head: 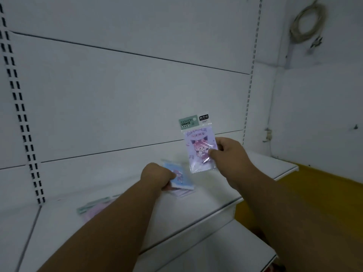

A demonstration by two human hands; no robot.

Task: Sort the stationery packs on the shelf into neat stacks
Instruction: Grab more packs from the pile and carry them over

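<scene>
One purple pack point(198, 146) pinched upright between right-hand fingers point(213, 153).

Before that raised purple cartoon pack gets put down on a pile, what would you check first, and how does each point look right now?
1. Right hand grips the purple cartoon plastic-wrapped pack: ok.
2. Left hand steadies the blue-topped stack of packs: ok.
3. That stack's edges are squared: not ok, lower packs stick out.
4. Held pack matches the stack's design: cannot tell, blurred.
5. Bare space on the white metal shelf: ok.
6. Blurred pink and green packs at left are tidy: cannot tell.
</scene>
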